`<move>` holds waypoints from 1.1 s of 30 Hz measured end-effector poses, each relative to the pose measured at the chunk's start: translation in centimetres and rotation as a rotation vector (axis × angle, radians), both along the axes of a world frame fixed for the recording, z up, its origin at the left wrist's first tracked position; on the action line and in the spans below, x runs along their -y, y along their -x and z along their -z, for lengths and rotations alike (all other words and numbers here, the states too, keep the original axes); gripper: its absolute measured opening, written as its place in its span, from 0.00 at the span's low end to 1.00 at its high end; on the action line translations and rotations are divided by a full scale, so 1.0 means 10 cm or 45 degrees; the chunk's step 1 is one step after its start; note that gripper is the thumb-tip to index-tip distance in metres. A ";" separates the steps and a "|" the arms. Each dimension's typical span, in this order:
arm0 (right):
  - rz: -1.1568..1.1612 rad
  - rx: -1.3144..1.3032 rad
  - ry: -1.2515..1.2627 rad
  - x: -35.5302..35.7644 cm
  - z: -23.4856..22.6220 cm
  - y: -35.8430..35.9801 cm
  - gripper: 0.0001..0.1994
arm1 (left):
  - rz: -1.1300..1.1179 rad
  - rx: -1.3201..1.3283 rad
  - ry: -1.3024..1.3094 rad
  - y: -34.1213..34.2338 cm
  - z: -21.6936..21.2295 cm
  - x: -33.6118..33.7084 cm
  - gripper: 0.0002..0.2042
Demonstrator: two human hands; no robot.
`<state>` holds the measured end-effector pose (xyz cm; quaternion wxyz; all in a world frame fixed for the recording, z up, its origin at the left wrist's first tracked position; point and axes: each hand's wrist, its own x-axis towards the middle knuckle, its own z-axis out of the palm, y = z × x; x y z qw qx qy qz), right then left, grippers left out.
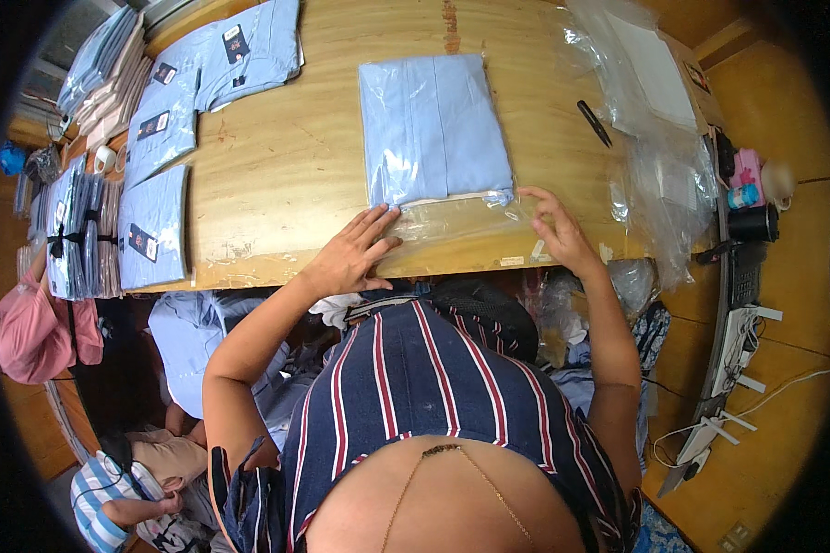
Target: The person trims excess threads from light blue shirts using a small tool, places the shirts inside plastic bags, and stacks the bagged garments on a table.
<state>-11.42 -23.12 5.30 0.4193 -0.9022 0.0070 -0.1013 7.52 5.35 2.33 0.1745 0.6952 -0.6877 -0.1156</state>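
Note:
A folded light blue garment [443, 129] lies flat inside a clear plastic bag [443, 221] on the wooden table [277, 147]. The bag's unfilled end points toward me and reaches the table's near edge. My left hand [355, 251] rests at the lower left corner of the garment, fingers stretched and apart, their tips on the plastic. On the other side, my right hand [563, 232] hovers by the lower right corner, with its index finger extended and the others loosely bent. It grips nothing that I can see; whether its fingertips touch the plastic, I cannot tell.
Folded blue garments with dark tags [148, 244] line the table's left side, beside wrapped stacks [69, 230]. At right are a dark pen-like tool [594, 123] and loose clear plastic bags [664, 166]. Another person [129, 488] is at lower left. Blue cloth [189, 341] hangs below the table edge.

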 end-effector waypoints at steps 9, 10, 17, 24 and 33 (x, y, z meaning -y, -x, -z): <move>0.195 -0.061 -0.553 0.11 0.47 -0.46 0.06 | -0.487 -0.598 0.173 -0.10 0.10 0.13 0.07; 0.239 -0.083 -0.609 0.12 0.44 -0.48 0.06 | -0.482 -0.562 0.268 -0.11 0.14 0.13 0.06; 0.545 0.187 -0.765 0.09 0.27 -0.90 0.06 | -0.958 -0.956 0.614 -0.06 0.31 0.40 0.08; 0.933 -0.205 -0.441 0.06 0.21 -1.44 0.09 | -1.404 -0.759 0.432 -0.11 0.26 0.67 0.09; 0.962 -0.680 0.551 0.16 0.48 -1.75 0.13 | -1.375 -0.185 -0.101 -0.35 0.20 0.81 0.08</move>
